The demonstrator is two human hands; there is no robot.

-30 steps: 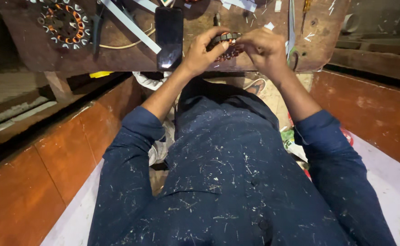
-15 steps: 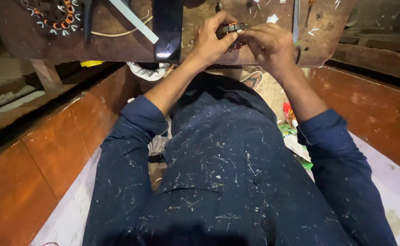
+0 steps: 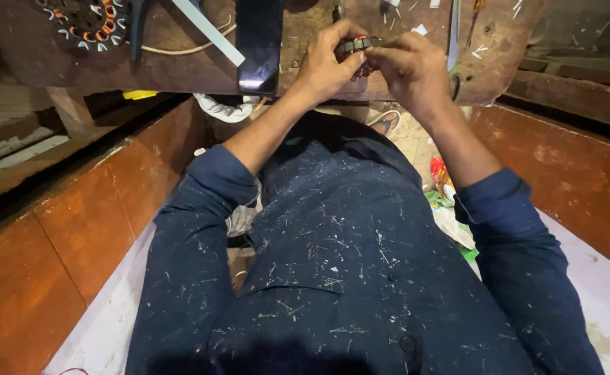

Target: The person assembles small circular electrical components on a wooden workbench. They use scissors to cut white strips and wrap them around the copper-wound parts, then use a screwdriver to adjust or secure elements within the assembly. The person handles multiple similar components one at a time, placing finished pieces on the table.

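Both my hands meet over a brown wooden workbench [image 3: 55, 55] at the top of the head view. My left hand [image 3: 329, 62] and my right hand [image 3: 409, 66] grip a small round motor stator [image 3: 357, 47] with dark metal laminations and copper-coloured windings. The fingers of both hands close around it and hide most of it. My dark blue sleeves and shirt, flecked with pale bits, fill the lower middle of the view.
A second, larger stator [image 3: 86, 21] with orange windings lies at the bench's top left. A black phone [image 3: 257, 45] and a pale flat strip [image 3: 206, 31] lie left of my hands. Screwdrivers [image 3: 454, 31] rest to the right. Reddish-brown floor and coloured wrappers [image 3: 444, 180] lie below.
The view has tilted down and drawn closer, so the bench sits higher in the frame. Both hands stay closed on the small stator, with only small finger shifts.
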